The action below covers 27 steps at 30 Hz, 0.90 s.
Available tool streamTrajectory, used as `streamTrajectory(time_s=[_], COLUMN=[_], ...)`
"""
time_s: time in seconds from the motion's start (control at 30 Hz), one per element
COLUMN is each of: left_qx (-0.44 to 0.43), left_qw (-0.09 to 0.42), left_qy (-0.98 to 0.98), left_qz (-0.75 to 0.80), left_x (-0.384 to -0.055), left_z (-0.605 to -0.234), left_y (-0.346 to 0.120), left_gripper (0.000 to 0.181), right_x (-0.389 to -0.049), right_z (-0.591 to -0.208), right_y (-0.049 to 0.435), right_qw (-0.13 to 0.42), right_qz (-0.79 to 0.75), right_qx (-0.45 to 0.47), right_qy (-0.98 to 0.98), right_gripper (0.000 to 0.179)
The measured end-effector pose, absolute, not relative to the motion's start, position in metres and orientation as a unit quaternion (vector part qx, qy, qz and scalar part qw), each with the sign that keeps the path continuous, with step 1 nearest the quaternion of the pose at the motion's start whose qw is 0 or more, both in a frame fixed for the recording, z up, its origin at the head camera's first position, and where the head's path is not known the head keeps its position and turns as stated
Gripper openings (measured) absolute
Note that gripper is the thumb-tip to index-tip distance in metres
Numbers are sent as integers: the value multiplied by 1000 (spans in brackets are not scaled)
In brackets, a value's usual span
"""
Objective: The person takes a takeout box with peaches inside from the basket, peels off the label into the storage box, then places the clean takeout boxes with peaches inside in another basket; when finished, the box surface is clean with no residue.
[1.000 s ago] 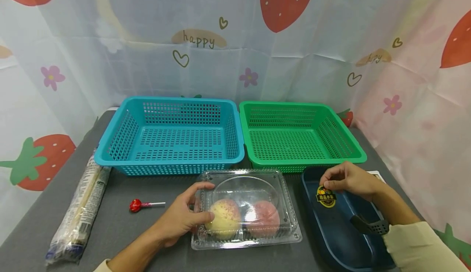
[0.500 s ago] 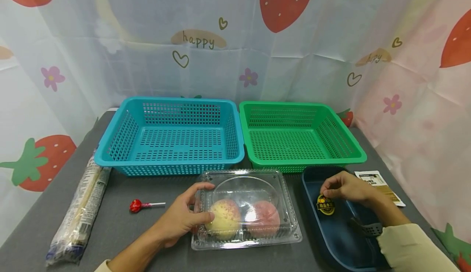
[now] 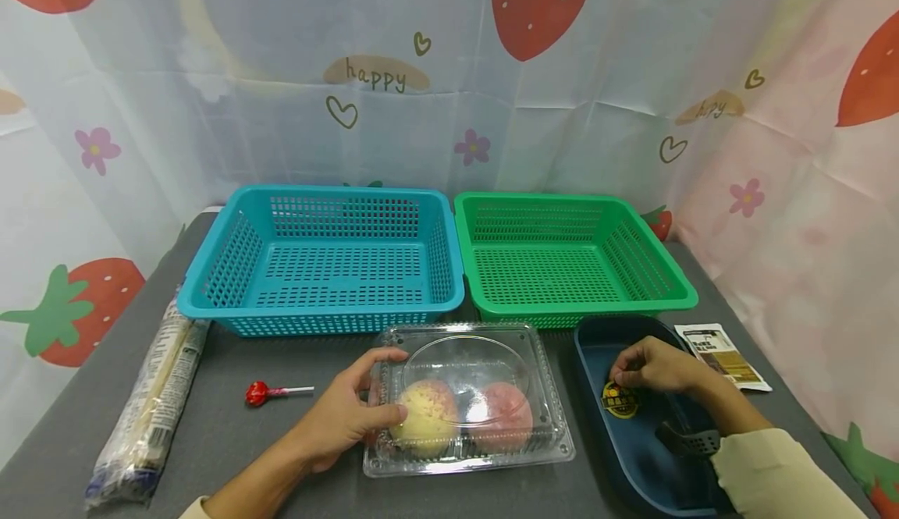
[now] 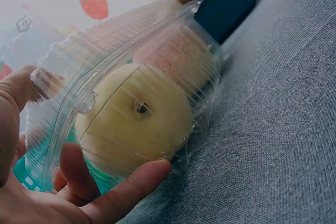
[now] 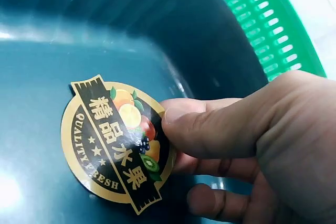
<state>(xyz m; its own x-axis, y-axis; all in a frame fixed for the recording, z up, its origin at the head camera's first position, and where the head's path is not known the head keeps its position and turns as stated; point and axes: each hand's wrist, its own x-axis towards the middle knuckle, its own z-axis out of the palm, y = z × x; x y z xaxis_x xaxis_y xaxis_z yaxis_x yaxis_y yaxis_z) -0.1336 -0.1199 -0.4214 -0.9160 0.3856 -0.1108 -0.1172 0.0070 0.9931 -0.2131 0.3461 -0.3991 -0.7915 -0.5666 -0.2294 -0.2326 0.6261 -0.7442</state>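
Note:
My left hand point(image 3: 351, 417) holds the left side of a clear plastic clamshell box point(image 3: 477, 355), which lies closed on the table. Through its lid show two round fruits, a yellow one with pink flecks point(image 3: 427, 419) and a pink one point(image 3: 507, 417). In the left wrist view the thumb and fingers point(image 4: 128, 187) spread along the box's ribbed side. Between thumb and forefinger my right hand point(image 3: 653, 364) pinches a round black-and-gold fruit label point(image 5: 115, 145) by its edge. The label is low inside a dark blue tray point(image 3: 625, 456); whether it touches the floor I cannot tell.
Behind stand a blue basket point(image 3: 344, 320) and a green basket point(image 3: 583, 308), side by side. A red lollipop point(image 3: 257, 393) and a long plastic-wrapped packet point(image 3: 151, 410) lie at the left. A white-and-brown sachet point(image 3: 723, 355) lies right of the tray.
My right hand has lowered into the dark blue tray with the label, uncovering the sachet to its right. My left hand and the clamshell box stay put.

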Motion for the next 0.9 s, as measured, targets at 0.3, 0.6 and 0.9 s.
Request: streamTrajectory(time_s=[0.3,0.6,0.9], left_qx=[95,99,101], left_qw=[184,182,183], left_qy=[684,681,678], left_qz=[700,702,705], left_x=[-134,-134,-134], left_z=[-421,-422,-421], left_y=[-120,-120,-120], left_gripper=[69,69,70], right_x=[-210,-206,-200], right_z=[-398,-388,-364], right_y=[347,349,350], right_qw=[213,200,203], right_qz=[-348,-346,-383], right_qx=[-225,-198,-182], right_qy=[885,895,883], right_gripper=[10,14,29])
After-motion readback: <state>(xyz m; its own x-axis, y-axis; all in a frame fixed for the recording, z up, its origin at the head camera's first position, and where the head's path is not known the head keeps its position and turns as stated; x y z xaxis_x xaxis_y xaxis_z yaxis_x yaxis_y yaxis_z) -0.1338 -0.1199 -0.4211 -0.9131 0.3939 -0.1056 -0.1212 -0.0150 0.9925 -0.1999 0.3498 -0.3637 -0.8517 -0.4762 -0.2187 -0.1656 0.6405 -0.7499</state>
